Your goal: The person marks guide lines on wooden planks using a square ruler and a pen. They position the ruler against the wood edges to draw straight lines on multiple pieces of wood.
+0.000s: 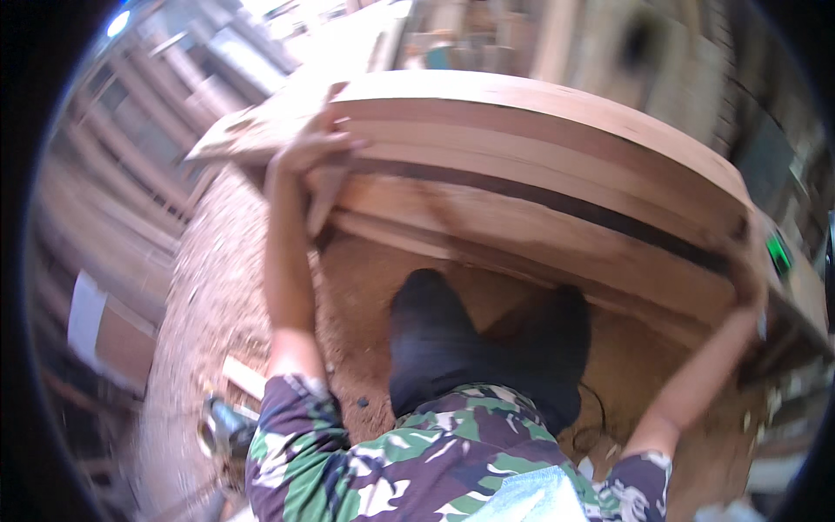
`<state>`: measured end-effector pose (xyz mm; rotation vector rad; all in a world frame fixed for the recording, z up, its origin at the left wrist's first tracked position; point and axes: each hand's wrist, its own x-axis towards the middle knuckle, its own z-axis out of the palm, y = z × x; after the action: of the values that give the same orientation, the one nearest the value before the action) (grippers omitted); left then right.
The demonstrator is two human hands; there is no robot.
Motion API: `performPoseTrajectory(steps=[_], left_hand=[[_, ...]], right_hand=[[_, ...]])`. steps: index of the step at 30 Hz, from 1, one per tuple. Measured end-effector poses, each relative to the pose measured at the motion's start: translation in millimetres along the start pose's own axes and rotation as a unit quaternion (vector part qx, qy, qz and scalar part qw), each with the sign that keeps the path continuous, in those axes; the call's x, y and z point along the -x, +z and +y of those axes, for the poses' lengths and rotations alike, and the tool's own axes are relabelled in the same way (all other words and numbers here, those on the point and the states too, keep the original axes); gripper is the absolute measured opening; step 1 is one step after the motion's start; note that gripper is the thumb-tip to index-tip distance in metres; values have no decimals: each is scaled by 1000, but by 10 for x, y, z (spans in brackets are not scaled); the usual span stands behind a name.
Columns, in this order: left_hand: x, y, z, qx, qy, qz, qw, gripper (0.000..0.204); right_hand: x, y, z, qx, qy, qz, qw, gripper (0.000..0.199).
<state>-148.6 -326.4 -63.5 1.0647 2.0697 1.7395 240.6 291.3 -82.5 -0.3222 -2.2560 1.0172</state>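
Observation:
A long, thick wooden board (539,139) spans in front of me, its edges bent by the lens. My left hand (311,148) is closed around its left end, with the thumb and fingers showing at the corner. At the far right end, my right hand (744,265) grips the same board; motion smears its fingers. Below the board run a dark gap and further wooden rails (504,217), apparently part of a bench or frame. A flat wooden end piece (243,139) sticks out beyond my left hand.
Right of the board lies a small device with a green light (777,252). A power tool (226,426) and a pale wood offcut (245,377) lie on the ground at left. A thin dark cable (600,404) curls near my legs. Stacked timber (130,148) stands at left.

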Motion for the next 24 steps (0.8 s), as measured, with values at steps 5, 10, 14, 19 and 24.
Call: performPoseTrajectory(steps=[5, 10, 14, 19, 24], left_hand=[[244, -238, -150, -52, -50, 31, 997, 116], [7, -132, -232, -33, 68, -2, 997, 108], [0, -43, -235, 133, 148, 26, 980, 83], [-19, 64, -71, -28, 266, 375, 888, 61], [192, 1148, 758, -203, 354, 471, 782, 42]], right_hand=[[-94, 369, -518, -80, -16, -77, 994, 93], [246, -10, -654, 149, -99, 52, 982, 97], [660, -281, -762, 321, 91, 182, 925, 77], [724, -237, -288, 368, 108, 182, 905, 44], [830, 112, -237, 309, 6, 284, 908, 42]])
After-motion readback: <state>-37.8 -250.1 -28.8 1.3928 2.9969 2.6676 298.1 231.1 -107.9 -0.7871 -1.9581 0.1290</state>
